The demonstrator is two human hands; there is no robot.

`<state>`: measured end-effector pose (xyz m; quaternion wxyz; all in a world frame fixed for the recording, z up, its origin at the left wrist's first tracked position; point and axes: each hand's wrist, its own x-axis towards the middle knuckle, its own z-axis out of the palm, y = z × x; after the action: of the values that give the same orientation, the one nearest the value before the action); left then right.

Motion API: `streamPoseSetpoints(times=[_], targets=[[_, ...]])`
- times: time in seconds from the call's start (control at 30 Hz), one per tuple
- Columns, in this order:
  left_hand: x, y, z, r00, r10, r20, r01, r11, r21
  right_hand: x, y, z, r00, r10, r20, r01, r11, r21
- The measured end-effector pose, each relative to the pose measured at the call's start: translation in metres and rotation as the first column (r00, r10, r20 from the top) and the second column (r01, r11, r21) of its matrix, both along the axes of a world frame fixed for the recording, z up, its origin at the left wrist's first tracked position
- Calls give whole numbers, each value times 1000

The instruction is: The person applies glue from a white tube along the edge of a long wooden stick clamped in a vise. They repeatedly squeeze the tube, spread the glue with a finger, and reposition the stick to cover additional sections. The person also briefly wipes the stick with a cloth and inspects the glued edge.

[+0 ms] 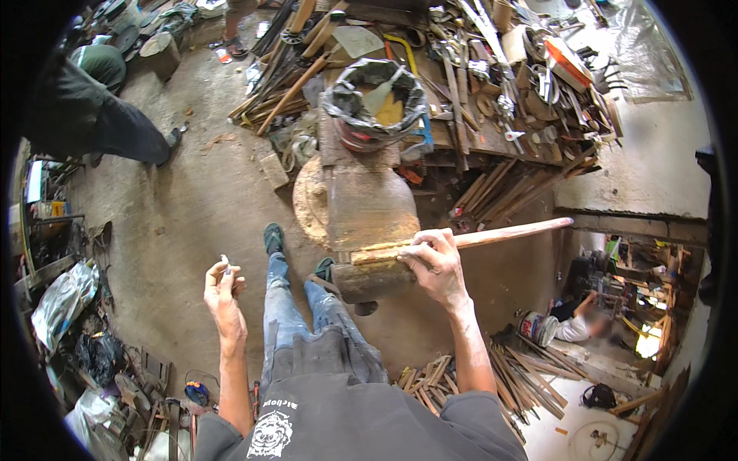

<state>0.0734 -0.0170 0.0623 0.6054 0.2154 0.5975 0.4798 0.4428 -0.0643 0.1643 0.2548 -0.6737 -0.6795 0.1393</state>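
Note:
My right hand [434,263] is closed on a long wooden stick [511,233]. The stick lies across the near end of a worn wooden bench [373,203], its pale tip pointing right. Yellowish dust coats the wood near my fingers. Below the stick, a dark rounded block [369,284] forms the bench's front end. Off to the left, my left hand [224,290] is raised in the air with its fingers pinched together. A small pale thing seems to be between them, too small to name.
A bucket lined with a black bag [374,100] stands on the bench's far end. Beyond it, a workbench [507,150] is heaped with tools and scraps. Wood strips [530,380] lie at lower right. One person stands at far left; another person [576,326] is at right.

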Motion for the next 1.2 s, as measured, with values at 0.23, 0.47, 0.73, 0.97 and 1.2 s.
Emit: streamPoseSetpoints(times=[0.23,0.47,0.73,0.97,1.2], targets=[[-7,3,2,999,26,-33,-25,999,25,-36,17,-9,996,55,-69,-49,995,84],[-13,1,-4,999,24,-36,-24,1000,-4,-41,12,-4,999,-7,-33,6,1000,-29],[-5,6,-3,998,-33,-48,32,999,-19,-47,14,-10,998,57,24,-57,998,-26],[2,9,-1,996,-54,-65,54,999,-4,-58,12,-10,988,93,121,-93,996,-7],[8,8,-6,997,-60,-49,61,998,8,-74,-11,-14,979,-47,199,16,987,158]])
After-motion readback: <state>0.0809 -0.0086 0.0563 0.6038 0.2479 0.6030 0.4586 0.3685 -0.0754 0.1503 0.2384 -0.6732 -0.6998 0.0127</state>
